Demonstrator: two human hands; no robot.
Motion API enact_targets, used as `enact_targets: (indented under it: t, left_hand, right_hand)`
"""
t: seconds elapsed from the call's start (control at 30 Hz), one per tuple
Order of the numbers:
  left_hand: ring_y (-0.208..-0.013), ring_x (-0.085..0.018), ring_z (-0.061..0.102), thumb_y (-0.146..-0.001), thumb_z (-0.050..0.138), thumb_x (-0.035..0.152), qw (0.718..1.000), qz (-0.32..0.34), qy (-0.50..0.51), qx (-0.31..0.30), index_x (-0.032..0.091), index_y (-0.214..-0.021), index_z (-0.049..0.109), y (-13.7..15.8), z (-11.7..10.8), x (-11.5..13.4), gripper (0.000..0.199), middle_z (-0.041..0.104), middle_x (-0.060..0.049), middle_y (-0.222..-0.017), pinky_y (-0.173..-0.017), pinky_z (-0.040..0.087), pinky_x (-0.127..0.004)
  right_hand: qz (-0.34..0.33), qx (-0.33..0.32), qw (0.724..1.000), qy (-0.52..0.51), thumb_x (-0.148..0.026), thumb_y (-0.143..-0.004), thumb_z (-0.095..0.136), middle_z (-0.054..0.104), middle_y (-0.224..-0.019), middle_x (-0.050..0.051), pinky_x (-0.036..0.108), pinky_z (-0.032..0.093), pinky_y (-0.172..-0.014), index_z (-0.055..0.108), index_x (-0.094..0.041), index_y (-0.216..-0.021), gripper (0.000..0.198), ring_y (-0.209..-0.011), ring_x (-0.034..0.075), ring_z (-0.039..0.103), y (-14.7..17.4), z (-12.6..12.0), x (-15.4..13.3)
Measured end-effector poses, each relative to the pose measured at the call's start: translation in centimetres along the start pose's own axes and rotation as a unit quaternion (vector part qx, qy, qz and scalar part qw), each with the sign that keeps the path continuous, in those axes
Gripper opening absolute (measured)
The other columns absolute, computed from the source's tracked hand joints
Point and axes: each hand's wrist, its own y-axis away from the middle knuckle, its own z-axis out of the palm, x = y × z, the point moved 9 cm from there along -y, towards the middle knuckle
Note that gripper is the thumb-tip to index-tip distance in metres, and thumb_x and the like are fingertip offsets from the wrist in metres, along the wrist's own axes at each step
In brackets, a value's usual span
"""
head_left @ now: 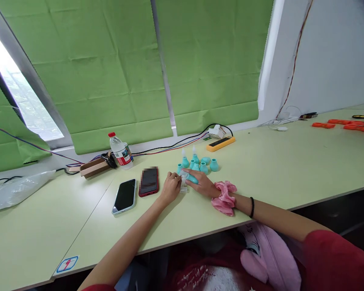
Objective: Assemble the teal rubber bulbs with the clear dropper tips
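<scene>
My right hand [204, 184] is closed around a small teal bulb-shaped bottle [192, 179], which lies on its side with its rounded end towards me. Close beside it, my left hand [171, 188] has its fingers pinched at a clear plastic piece [183, 173] that meets the bottle. Fingers hide most of where the two touch. Just below the hands, another clear bit [184, 189] lies on the table. Several more teal bulb-shaped bottles [214, 165] stand in a cluster behind my hands. Two of them carry translucent white pointed tips [194, 150].
Left of my hands lie a red-cased phone [149, 181] and a light-cased phone [124, 196]. Behind are a water bottle [120, 151], a cardboard box [94, 167] and a yellow power strip [221, 144]. Orange-handled tools [359, 126] lie far right; a plastic bag [21, 190] lies far left.
</scene>
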Motion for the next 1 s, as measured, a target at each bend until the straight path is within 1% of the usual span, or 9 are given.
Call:
enact_targets:
  t: [0.07,0.13,0.17,0.23,0.33,0.47,0.67,0.8,1.0]
  left_hand:
    - [-0.075,-0.017,0.042,-0.081,0.032,0.013,0.999,-0.007,0.03,0.028,0.014,-0.083,0.059,0.0,-1.1,0.1,0.027,0.053,-0.006,-0.074,-0.066,0.037,-0.029]
    - [-0.076,-0.016,0.043,-0.083,0.029,0.015,0.995,-0.01,0.076,0.064,0.015,-0.091,0.056,0.1,-2.6,0.3,0.028,0.054,-0.005,-0.077,-0.068,0.037,-0.027]
    - [-0.076,-0.015,0.043,-0.084,0.027,0.017,0.993,-0.007,0.094,0.073,0.016,-0.092,0.054,0.2,-3.2,0.5,0.029,0.055,-0.004,-0.078,-0.068,0.036,-0.027]
    - [-0.074,-0.015,0.043,-0.085,0.028,0.024,0.992,0.0,0.103,0.065,0.016,-0.085,0.055,0.4,-3.7,1.2,0.027,0.055,-0.003,-0.076,-0.067,0.036,-0.026]
    - [-0.07,-0.015,0.043,-0.083,0.034,0.033,0.997,0.011,0.071,0.027,0.016,-0.069,0.052,0.4,-3.1,2.6,0.028,0.053,-0.003,-0.068,-0.061,0.034,-0.025]
    - [-0.06,-0.013,0.041,-0.084,0.028,0.032,0.999,0.003,0.048,0.015,0.016,-0.053,0.043,0.4,-2.2,3.2,0.038,0.044,-0.002,-0.052,-0.054,0.029,-0.024]
    - [-0.042,-0.008,0.029,-0.082,0.023,0.033,0.984,-0.04,0.172,0.016,0.017,-0.043,0.026,0.3,-1.8,2.0,0.043,0.031,0.002,-0.044,-0.048,0.023,-0.023]
    - [-0.041,-0.006,0.019,-0.079,0.026,0.044,0.955,-0.102,0.277,-0.016,0.017,-0.041,0.022,0.3,-0.8,0.9,0.046,0.02,0.004,-0.041,-0.043,0.017,-0.023]
    - [-0.039,-0.005,0.018,-0.071,0.038,0.051,0.872,-0.175,0.45,-0.08,0.017,-0.042,0.028,0.5,1.0,0.4,0.047,0.02,0.006,-0.041,-0.04,0.015,-0.021]
  right_hand:
    - [0.001,0.01,1.0,0.016,-0.024,-0.075,0.047,0.056,-0.104,0.005,0.032,0.04,-0.083,0.048,-0.018,-0.11,0.035,-0.094,0.018,0.052,0.0,-0.1,0.0]
    - [0.015,0.027,0.999,0.038,-0.023,-0.07,0.052,0.061,-0.09,0.006,0.031,0.044,-0.076,0.055,-0.016,-0.097,0.028,-0.082,0.018,0.056,0.1,-0.2,0.2]
    - [0.019,0.032,0.998,0.047,-0.023,-0.068,0.055,0.062,-0.083,0.005,0.031,0.044,-0.071,0.057,-0.015,-0.09,0.024,-0.075,0.018,0.057,0.2,-0.3,0.3]
    - [0.014,0.027,0.998,0.054,-0.022,-0.064,0.058,0.062,-0.073,0.004,0.028,0.044,-0.064,0.059,-0.015,-0.08,0.018,-0.066,0.016,0.057,0.3,0.0,0.1]
    - [-0.005,0.014,0.999,0.052,-0.022,-0.063,0.058,0.06,-0.063,0.002,0.024,0.042,-0.054,0.057,-0.014,-0.07,0.011,-0.056,0.013,0.054,0.5,0.4,-0.5]
    - [-0.03,0.01,0.998,0.046,-0.023,-0.065,0.057,0.057,-0.058,0.001,0.022,0.038,-0.05,0.054,-0.014,-0.065,0.01,-0.051,0.01,0.05,0.7,0.7,-1.7]
    - [-0.1,0.002,0.995,-0.01,-0.028,-0.07,0.056,0.057,-0.057,0.0,0.02,0.038,-0.049,0.055,-0.014,-0.063,0.016,-0.051,0.009,0.049,0.7,0.7,-3.5]
    - [-0.124,0.01,0.992,-0.006,-0.032,-0.071,0.056,0.057,-0.057,0.0,0.021,0.038,-0.05,0.056,-0.015,-0.065,0.018,-0.051,0.009,0.049,0.9,0.5,-3.7]
    - [-0.141,0.032,0.989,0.006,-0.035,-0.073,0.055,0.057,-0.059,0.0,0.021,0.04,-0.05,0.056,-0.016,-0.07,0.02,-0.053,0.009,0.05,1.2,0.3,-3.8]
